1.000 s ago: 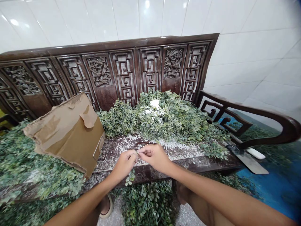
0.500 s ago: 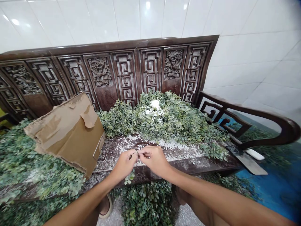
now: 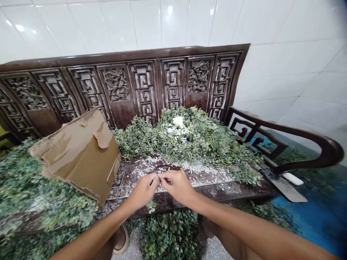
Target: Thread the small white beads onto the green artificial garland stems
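Above the bench's front edge, my left hand (image 3: 145, 189) and my right hand (image 3: 177, 184) meet at the fingertips, both closed in a pinch. A small green leafy sprig (image 3: 151, 206) hangs below my left hand, its stem running up into those fingers. Whatever the right fingertips pinch is too small to make out. Just behind the hands, many small white discs (image 3: 211, 175) lie scattered over the dark wooden seat (image 3: 127, 173). Beyond them rises a heap of green leafy sprigs (image 3: 211, 141), with a pile of white discs (image 3: 178, 121) on top.
A torn cardboard box (image 3: 84, 159) stands tilted at the left, among more leafy sprigs (image 3: 62, 202). A carved backrest (image 3: 119, 108) and a curved armrest (image 3: 311, 135) border the seat. At the right lie a flat blade-like piece (image 3: 290, 191) and a white case (image 3: 293, 178). More greenery (image 3: 169, 234) is below.
Both hands stay pinched together in nearly the same place. The hanging sprig has shifted slightly and shows less below the left hand. The camera view has tilted a little.
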`<state>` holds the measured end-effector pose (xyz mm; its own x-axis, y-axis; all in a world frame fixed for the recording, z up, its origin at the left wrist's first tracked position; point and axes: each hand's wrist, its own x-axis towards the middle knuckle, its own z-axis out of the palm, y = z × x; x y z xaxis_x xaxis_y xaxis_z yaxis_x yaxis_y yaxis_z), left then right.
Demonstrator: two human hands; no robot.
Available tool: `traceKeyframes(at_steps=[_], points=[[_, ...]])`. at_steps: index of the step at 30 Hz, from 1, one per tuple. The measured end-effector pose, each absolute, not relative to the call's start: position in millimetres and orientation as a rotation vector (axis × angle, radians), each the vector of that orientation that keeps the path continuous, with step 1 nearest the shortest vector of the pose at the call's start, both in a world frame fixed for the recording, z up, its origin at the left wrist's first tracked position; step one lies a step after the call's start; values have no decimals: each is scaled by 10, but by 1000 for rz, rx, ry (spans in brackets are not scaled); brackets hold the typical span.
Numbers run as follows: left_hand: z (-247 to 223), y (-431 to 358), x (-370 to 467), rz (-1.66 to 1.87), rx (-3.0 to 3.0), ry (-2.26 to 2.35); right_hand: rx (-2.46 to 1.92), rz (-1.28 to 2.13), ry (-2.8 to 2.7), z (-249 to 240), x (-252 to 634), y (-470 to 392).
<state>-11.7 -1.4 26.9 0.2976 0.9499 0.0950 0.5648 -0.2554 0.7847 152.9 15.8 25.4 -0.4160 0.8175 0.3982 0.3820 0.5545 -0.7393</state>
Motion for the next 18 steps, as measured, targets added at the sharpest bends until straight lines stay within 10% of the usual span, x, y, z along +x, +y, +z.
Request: traceKeyframes(at_steps=[18], points=[[256,-50,-100,685,1808,1365,-896,1042,-2054,375,1664,307]])
